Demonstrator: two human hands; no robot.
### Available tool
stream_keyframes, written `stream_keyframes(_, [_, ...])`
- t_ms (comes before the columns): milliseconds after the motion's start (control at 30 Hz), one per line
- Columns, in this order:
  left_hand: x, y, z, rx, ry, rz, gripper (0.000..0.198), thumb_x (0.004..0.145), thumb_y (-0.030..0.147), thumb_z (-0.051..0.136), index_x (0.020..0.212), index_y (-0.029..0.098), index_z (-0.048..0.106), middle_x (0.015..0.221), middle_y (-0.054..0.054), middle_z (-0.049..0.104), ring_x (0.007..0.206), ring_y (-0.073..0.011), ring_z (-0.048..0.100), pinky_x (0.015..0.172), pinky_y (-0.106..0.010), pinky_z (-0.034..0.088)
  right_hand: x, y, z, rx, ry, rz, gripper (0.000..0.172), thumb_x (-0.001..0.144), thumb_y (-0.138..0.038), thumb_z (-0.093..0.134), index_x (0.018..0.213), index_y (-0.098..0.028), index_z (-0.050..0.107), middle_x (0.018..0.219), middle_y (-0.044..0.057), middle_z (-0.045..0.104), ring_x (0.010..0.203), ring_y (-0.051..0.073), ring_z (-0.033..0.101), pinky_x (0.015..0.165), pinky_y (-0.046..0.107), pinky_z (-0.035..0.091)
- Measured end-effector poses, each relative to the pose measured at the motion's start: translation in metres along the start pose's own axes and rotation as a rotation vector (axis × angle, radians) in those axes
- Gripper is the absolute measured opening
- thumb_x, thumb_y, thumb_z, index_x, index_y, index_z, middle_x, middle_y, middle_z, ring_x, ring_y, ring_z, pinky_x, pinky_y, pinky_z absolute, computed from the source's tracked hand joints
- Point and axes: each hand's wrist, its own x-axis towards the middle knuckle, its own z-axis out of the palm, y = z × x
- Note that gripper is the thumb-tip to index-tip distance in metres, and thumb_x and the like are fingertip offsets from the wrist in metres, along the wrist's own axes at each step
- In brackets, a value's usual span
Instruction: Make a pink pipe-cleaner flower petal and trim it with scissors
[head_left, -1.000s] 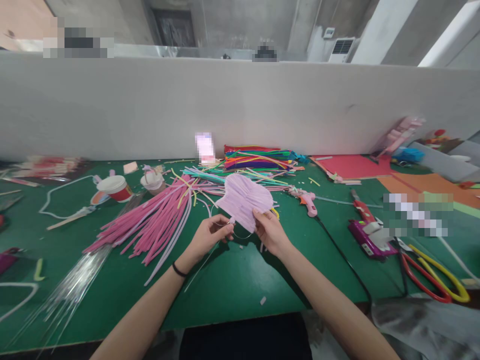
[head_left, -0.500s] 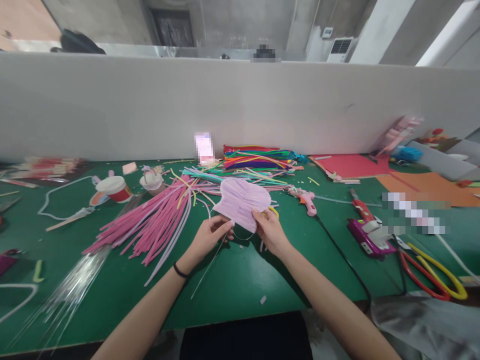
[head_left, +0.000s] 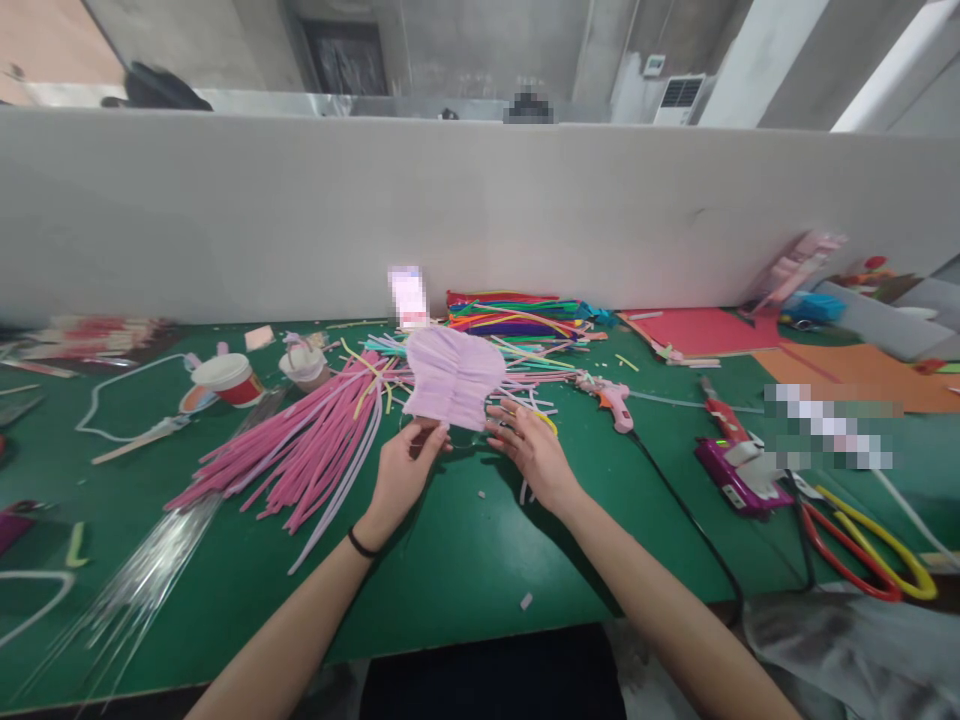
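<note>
Left hand (head_left: pixel 405 470): thumb and fingers clamped on the lower edge of the pale pink ribbed piece (head_left: pixel 452 378), which was held upright above the green table (head_left: pixel 465 570), near the middle of the view. Black band (head_left: pixel 360 543) on that wrist.

Right hand (head_left: pixel 534 452): open, fingers (head_left: pixel 501 416) spread, at 4 o'clock of the piece and just beside its lower corner; I could not tell whether they touched it.

Hands apart.

At 8 o'clock of the piece: fan of pink pipe cleaners (head_left: pixel 300 450). At 1 o'clock: stack of mixed-colour pipe cleaners (head_left: pixel 517 312). At 3 o'clock: pink glue gun (head_left: pixel 611 398). At 9 o'clock: red-and-white cup (head_left: pixel 225 377), label too small to read.
</note>
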Motion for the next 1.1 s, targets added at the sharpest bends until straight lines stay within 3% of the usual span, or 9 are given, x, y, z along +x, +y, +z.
stream_keyframes(200, [0.000, -0.006, -0.018, 0.543, 0.322, 0.387, 0.025, 0.090, 0.036, 0.055, 0.099, 0.018, 0.070, 0.088, -0.009, 0.075, 0.085, -0.0241, 0.070, 0.078, -0.033, 0.050, -0.005, -0.013, 0.001, 0.149, -0.199, 0.131, 0.059, 0.083, -0.071, 0.046, 0.116, -0.025, 0.062, 0.129, 0.009, 0.062, 0.109, 0.027, 0.064, 0.091, 0.043, 0.050])
stream_keyframes(300, [-0.002, -0.007, -0.021, 0.665, 0.201, 0.649, 0.023, 0.091, 0.022, 0.053, 0.109, 0.020, 0.068, 0.101, -0.009, 0.075, 0.099, -0.0231, 0.068, 0.095, -0.037, 0.045, -0.010, -0.017, 0.002, 0.208, -0.256, 0.147, 0.068, 0.080, -0.078, 0.041, 0.117, -0.025, 0.063, 0.126, 0.009, 0.064, 0.112, 0.029, 0.062, 0.095, 0.048, 0.048])
stream_keyframes(467, [0.000, -0.005, -0.018, 0.756, 0.071, 0.798, 0.040, 0.089, 0.008, 0.051, 0.124, 0.024, 0.061, 0.116, -0.006, 0.071, 0.118, -0.0223, 0.060, 0.110, -0.044, 0.032, -0.007, -0.011, -0.004, 0.154, -0.037, 0.115, 0.028, 0.076, -0.042, 0.070, 0.096, -0.022, 0.070, 0.100, 0.004, 0.074, 0.105, 0.027, 0.066, 0.092, 0.040, 0.052])
stream_keyframes(633, [0.000, -0.003, -0.011, 0.767, -0.011, 0.701, 0.057, 0.085, 0.000, 0.040, 0.138, 0.021, 0.048, 0.135, -0.010, 0.059, 0.134, -0.0241, 0.044, 0.113, -0.048, 0.028, 0.002, -0.014, -0.009, 0.197, 0.101, 0.086, 0.022, 0.070, -0.025, 0.073, 0.091, -0.018, 0.071, 0.087, 0.004, 0.076, 0.094, 0.027, 0.069, 0.084, 0.039, 0.056])
stream_keyframes(733, [-0.002, -0.001, -0.007, 0.623, 0.096, 0.606, 0.054, 0.087, 0.003, 0.037, 0.139, 0.017, 0.044, 0.146, -0.015, 0.045, 0.139, -0.0250, 0.036, 0.112, -0.049, 0.031, 0.004, -0.019, -0.011, 0.185, 0.116, 0.085, 0.024, 0.069, -0.024, 0.074, 0.092, -0.017, 0.072, 0.085, 0.004, 0.076, 0.091, 0.026, 0.070, 0.082, 0.038, 0.056])
stream_keyframes(800, [-0.003, 0.001, -0.007, 0.488, 0.195, 0.499, 0.046, 0.091, 0.013, 0.040, 0.136, 0.016, 0.044, 0.144, -0.018, 0.046, 0.135, -0.0264, 0.041, 0.107, -0.048, 0.037, 0.004, -0.022, -0.012, 0.164, 0.122, 0.062, 0.025, 0.067, -0.024, 0.075, 0.091, -0.018, 0.072, 0.085, 0.003, 0.076, 0.088, 0.026, 0.070, 0.080, 0.038, 0.056])
stream_keyframes(867, [-0.002, 0.003, -0.008, 0.358, 0.187, 0.334, 0.041, 0.094, 0.026, 0.044, 0.133, 0.016, 0.046, 0.129, -0.017, 0.059, 0.118, -0.0262, 0.057, 0.095, -0.044, 0.048, 0.004, -0.023, -0.013, 0.132, 0.118, 0.043, 0.024, 0.067, -0.026, 0.076, 0.089, -0.018, 0.072, 0.084, 0.003, 0.076, 0.084, 0.025, 0.071, 0.078, 0.037, 0.056])
stream_keyframes(1000, [0.002, 0.014, -0.014, 0.118, -0.135, -0.083, 0.037, 0.088, 0.047, 0.053, 0.105, 0.015, 0.061, 0.088, -0.010, 0.072, 0.072, -0.0218, 0.070, 0.062, -0.032, 0.054, 0.003, -0.028, -0.016, 0.051, 0.095, 0.036, 0.025, 0.065, -0.028, 0.079, 0.086, -0.018, 0.073, 0.079, 0.002, 0.075, 0.073, 0.021, 0.070, 0.072, 0.033, 0.055])
stream_keyframes(1100, [0.002, 0.025, -0.018, -0.077, -0.370, -0.285, 0.036, 0.083, 0.049, 0.061, 0.095, 0.015, 0.063, 0.089, -0.010, 0.073, 0.070, -0.0209, 0.070, 0.055, -0.028, 0.053, 0.002, -0.034, -0.019, 0.017, 0.121, 0.037, 0.027, 0.061, -0.028, 0.082, 0.084, -0.018, 0.073, 0.076, 0.002, 0.075, 0.068, 0.019, 0.069, 0.069, 0.030, 0.054])
